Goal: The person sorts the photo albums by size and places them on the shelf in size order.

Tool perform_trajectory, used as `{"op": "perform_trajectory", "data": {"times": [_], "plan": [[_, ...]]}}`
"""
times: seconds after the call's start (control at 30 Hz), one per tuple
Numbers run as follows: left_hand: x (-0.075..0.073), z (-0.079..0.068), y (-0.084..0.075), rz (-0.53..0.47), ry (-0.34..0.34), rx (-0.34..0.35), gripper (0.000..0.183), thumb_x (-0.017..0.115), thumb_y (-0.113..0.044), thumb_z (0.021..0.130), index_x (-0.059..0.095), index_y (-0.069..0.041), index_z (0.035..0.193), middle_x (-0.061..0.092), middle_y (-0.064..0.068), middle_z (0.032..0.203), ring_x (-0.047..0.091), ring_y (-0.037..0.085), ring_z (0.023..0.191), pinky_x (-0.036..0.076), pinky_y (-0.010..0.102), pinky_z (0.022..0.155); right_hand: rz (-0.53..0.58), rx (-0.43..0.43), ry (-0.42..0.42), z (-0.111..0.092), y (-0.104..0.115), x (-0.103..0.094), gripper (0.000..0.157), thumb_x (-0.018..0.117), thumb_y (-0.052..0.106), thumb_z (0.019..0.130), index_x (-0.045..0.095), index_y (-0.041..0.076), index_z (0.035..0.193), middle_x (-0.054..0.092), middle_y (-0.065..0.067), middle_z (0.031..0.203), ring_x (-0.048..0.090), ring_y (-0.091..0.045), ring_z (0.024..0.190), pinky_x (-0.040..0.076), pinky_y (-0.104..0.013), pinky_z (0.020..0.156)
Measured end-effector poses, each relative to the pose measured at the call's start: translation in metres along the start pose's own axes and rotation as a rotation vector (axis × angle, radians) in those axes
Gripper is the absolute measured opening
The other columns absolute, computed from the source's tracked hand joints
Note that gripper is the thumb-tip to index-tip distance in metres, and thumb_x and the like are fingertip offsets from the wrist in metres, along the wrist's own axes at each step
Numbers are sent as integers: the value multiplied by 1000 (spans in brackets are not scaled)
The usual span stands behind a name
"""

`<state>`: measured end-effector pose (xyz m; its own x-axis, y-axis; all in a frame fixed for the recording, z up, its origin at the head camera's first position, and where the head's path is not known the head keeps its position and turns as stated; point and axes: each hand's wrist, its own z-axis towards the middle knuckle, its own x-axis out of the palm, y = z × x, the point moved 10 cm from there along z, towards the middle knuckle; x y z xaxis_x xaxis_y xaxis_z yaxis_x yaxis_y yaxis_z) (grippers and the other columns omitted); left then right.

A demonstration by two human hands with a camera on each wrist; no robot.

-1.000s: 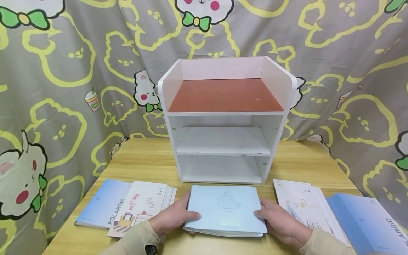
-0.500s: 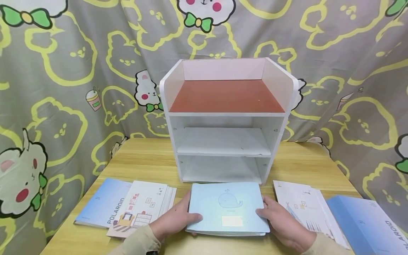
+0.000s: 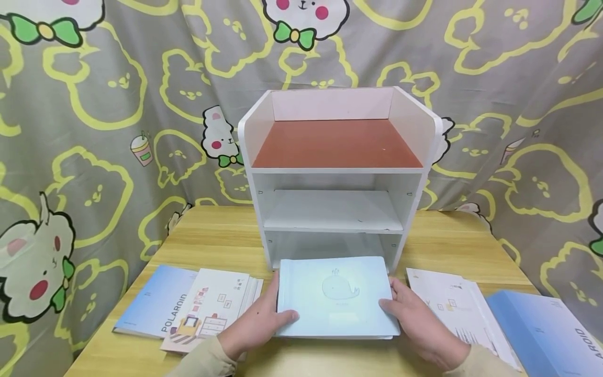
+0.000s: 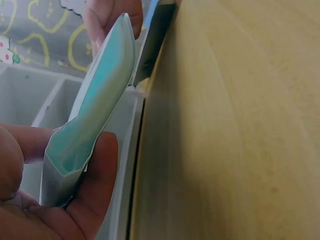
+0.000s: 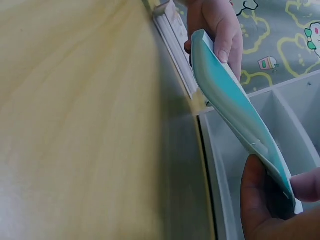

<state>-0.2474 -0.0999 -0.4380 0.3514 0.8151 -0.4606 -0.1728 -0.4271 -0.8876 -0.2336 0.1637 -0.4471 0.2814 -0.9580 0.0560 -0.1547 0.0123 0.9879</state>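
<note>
A light blue book (image 3: 339, 301) with a whale drawn on its cover is held in front of the shelf unit. My left hand (image 3: 258, 320) grips its left edge, thumb on the cover. At the right edge, my right hand (image 3: 418, 325) holds it the same way. From the left wrist, the edge of the book (image 4: 97, 100) shows raised off the table, pinched between thumb and fingers (image 4: 102, 170). In the right wrist view, the thumb lies on one face of the book (image 5: 235, 107) and fingers (image 5: 254, 192) support the other.
Behind the book stands a white shelf unit (image 3: 332, 228) with a brown top (image 3: 336, 144). At left lie a blue POLAROID book (image 3: 155, 303) and white illustrated books (image 3: 214, 309). At right lie white books (image 3: 454, 309) and a thick blue POLAROID book (image 3: 548, 330). A patterned curtain (image 3: 183, 68) hangs behind.
Both hands have lifted the light blue book a little and moved it toward the shelf unit. Its far edge now covers the front of the bottom shelf.
</note>
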Motion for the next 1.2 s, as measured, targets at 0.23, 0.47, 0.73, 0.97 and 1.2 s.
{"op": "perform_trajectory", "data": {"times": [0.23, 0.47, 0.73, 0.97, 1.2], "plan": [[-9, -2, -14, 140, -60, 28, 107, 72, -24, 93, -8, -4, 161, 0, 19, 167, 10, 32, 151, 11, 54, 120, -32, -42, -12, -3, 14, -1, 52, 36, 2, 105, 16, -4, 153, 53, -26, 138, 67, -32, 105, 56, -38, 88], [-16, -5, -26, 185, -88, 31, 116, 77, -31, 90, -12, -6, 161, 10, 21, 166, 24, 31, 148, 19, 50, 119, -86, -104, -65, -6, 34, -4, 50, 36, 2, 106, 20, 0, 153, 57, -23, 137, 69, -31, 101, 56, -34, 87], [-21, -2, -40, 183, -90, 64, 130, 84, -25, 81, -19, -10, 159, 43, 26, 149, 60, 19, 113, 45, 45, 103, -137, -165, -102, -9, 52, -7, 47, 39, 3, 107, 25, 3, 152, 60, -20, 134, 69, -30, 102, 55, -32, 88], [-33, -3, -51, 143, -88, -18, 129, 84, -31, 83, -18, -21, 160, 44, 22, 150, 62, 19, 110, 42, 48, 104, -127, -140, -83, -8, 64, -7, 46, 39, 6, 108, 25, 4, 151, 62, -21, 129, 71, -35, 95, 58, -41, 80], [-48, -7, -79, 68, -129, 11, 119, 83, -26, 87, -10, -30, 162, 22, 11, 165, 66, 19, 108, 47, 45, 102, -122, -242, -41, -13, 97, -4, 57, 43, 9, 109, 15, 4, 158, 51, -24, 144, 68, -31, 105, 56, -38, 87]]}}
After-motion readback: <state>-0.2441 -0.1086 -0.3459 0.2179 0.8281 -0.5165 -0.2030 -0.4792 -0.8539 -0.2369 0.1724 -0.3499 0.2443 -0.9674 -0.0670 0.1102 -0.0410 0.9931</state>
